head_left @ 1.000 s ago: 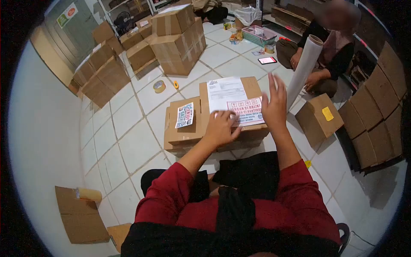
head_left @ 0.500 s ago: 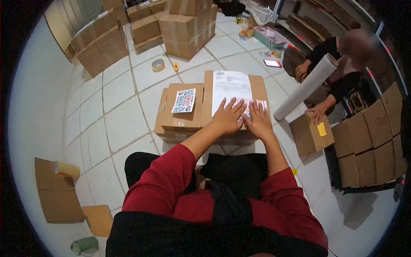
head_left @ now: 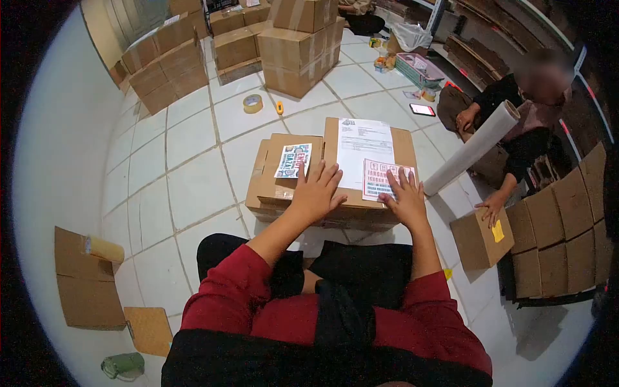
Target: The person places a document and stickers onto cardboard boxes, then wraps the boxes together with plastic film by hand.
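Two cardboard boxes sit side by side on the tiles before me. My left hand point(head_left: 316, 189), fingers spread, is over the near side of the left box point(head_left: 267, 174), its fingertips close to a colourful printed sticker point(head_left: 293, 161). My right hand point(head_left: 407, 201) lies with fingers apart on the lower right of a red-and-white printed label point(head_left: 379, 175). That label overlaps the bottom of a white printed sheet point(head_left: 361, 145) on the right box point(head_left: 403, 145). Neither hand grips anything.
A roll of wrap point(head_left: 474, 148) stands tilted right of the boxes. Beyond it, a seated co-worker's hand point(head_left: 493, 208) rests on a small box point(head_left: 480, 238). Tape point(head_left: 253, 104) and a yellow cutter point(head_left: 279, 108) lie ahead, before stacked cartons point(head_left: 300, 61).
My left hand has moved left, off the red-and-white label and onto the left box. My right hand stays on the label, which now shows more. The view has shifted slightly.
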`<move>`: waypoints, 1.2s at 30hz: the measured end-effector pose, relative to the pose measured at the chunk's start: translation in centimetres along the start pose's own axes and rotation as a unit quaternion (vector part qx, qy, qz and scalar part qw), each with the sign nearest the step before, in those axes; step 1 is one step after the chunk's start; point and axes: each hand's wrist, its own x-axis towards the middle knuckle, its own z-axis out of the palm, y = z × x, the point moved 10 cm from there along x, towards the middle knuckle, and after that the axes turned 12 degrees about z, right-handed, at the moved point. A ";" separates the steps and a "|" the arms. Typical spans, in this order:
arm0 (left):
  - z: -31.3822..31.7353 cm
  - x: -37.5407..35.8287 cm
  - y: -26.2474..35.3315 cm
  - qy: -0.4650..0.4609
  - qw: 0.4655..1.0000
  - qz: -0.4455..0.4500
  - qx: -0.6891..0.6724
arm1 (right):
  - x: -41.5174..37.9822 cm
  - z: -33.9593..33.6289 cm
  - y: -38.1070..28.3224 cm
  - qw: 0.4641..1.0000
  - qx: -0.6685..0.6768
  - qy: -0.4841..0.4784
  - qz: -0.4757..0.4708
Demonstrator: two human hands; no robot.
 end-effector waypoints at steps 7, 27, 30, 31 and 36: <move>-0.9 0.3 -0.3 -0.002 1.000 -0.013 -0.022 | -0.2 -1.1 -0.4 0.999 -0.026 -0.022 0.018; 9.7 -19.3 -24.2 0.166 0.600 -0.575 -0.531 | 0.3 11.9 9.3 0.521 0.765 -0.233 0.298; 13.0 -19.2 -22.6 0.071 0.547 -0.584 -0.596 | 0.5 14.0 9.4 0.545 0.728 -0.208 0.359; 12.9 -19.2 -22.1 0.072 0.543 -0.585 -0.598 | 0.1 14.1 9.0 0.535 0.730 -0.229 0.359; 12.7 -16.0 -20.7 0.069 0.542 -0.534 -0.645 | 3.9 14.8 7.4 0.536 0.775 -0.203 0.266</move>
